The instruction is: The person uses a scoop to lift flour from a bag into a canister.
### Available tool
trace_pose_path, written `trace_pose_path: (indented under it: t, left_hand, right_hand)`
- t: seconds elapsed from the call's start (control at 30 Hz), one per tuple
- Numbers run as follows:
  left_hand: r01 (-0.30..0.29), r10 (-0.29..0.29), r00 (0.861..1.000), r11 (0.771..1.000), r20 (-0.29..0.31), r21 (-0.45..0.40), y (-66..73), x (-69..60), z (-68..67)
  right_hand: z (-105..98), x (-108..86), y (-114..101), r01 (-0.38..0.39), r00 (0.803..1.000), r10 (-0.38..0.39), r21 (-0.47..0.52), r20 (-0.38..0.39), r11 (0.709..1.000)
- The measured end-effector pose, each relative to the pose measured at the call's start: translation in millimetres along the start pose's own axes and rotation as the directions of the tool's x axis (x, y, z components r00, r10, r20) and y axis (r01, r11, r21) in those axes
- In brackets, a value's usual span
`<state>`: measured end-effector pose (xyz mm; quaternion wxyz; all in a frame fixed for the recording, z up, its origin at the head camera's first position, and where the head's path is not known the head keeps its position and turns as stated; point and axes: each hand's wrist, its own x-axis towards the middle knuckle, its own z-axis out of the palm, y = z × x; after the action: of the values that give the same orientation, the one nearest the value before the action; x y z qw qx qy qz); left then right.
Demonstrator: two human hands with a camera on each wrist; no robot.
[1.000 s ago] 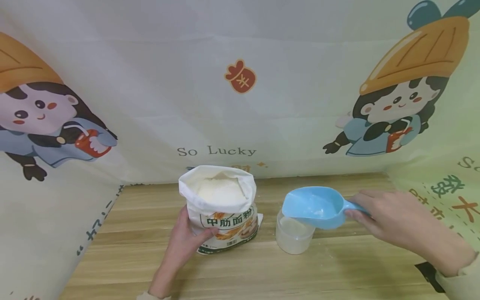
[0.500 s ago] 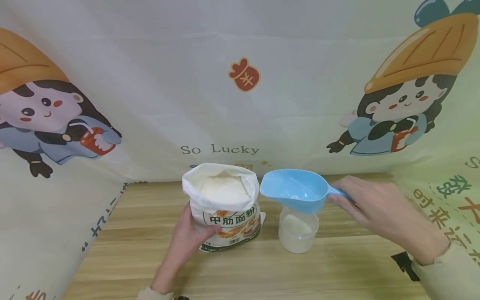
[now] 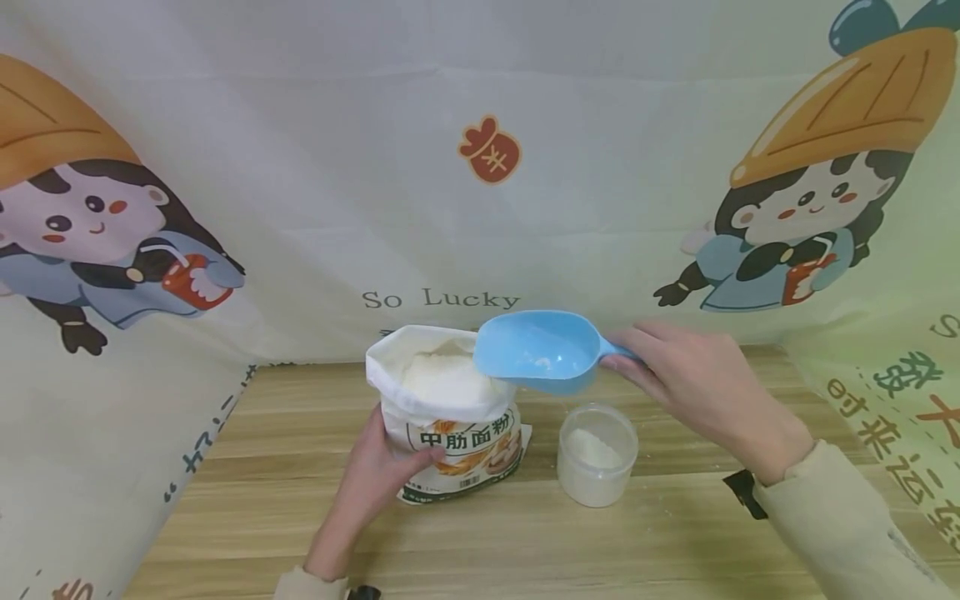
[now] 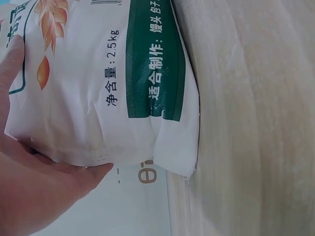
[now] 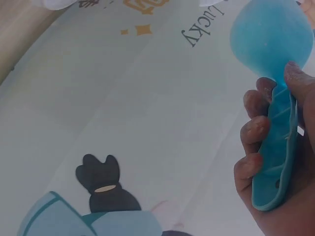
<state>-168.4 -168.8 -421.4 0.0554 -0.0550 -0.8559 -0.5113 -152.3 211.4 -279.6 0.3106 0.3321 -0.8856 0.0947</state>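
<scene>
An opened white flour bag [image 3: 450,462] stands upright on the table, its mouth folded outward and white flour [image 3: 447,382] showing inside. My left hand [image 3: 375,467] grips the bag's left side; the left wrist view shows the thumb on the front and the fingers [image 4: 88,177] round the side. A blue scoop [image 3: 536,346] is in my right hand [image 3: 686,379], its bowl over the right rim of the bag, with a few white specks inside. In the right wrist view the fingers curl round the ribbed handle [image 5: 275,147]. Right of the bag, a clear plastic jar [image 3: 597,467] contains some flour.
All this is on a wood-grain table [image 3: 480,542]. Printed cloth [image 3: 360,183] hangs behind it and along both sides. White specks lie on the tabletop right of the jar. A dark object [image 3: 745,493] shows by my right sleeve.
My right hand has carried the scoop left and up, from over the jar to the bag's mouth, leaving the jar's opening in view. The left hand keeps its grip on the bag.
</scene>
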Motion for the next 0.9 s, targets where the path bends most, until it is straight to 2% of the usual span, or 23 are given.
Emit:
trace_pose_path:
  t: [0.13, 0.33, 0.6, 0.9]
  left_hand:
    - [0.003, -0.003, 1.0, 1.0, 0.002, -0.011, 0.9, 0.6, 0.1]
    - [0.003, -0.003, 1.0, 1.0, 0.001, -0.007, -0.9, 0.8, -0.3]
    - [-0.01, 0.01, 1.0, 1.0, 0.0, -0.023, -0.4, 0.2, 0.0]
    - [-0.001, 0.001, 1.0, 1.0, -0.002, -0.024, -3.1, 0.0, 0.9]
  right_hand:
    - [1.4, 13.0, -4.0, 0.018, 1.0, -0.018, -0.081, 0.007, 0.997]
    - [1.8, 29.5, -14.2, 0.026, 0.999, -0.02, -0.228, 0.031, 0.973]
    - [0.4, 48.2, -27.7, 0.044, 0.998, -0.029, -0.302, 0.056, 0.952]
    - [-1.4, 67.9, -43.0, 0.123, 0.986, -0.069, -0.376, 0.153, 0.918]
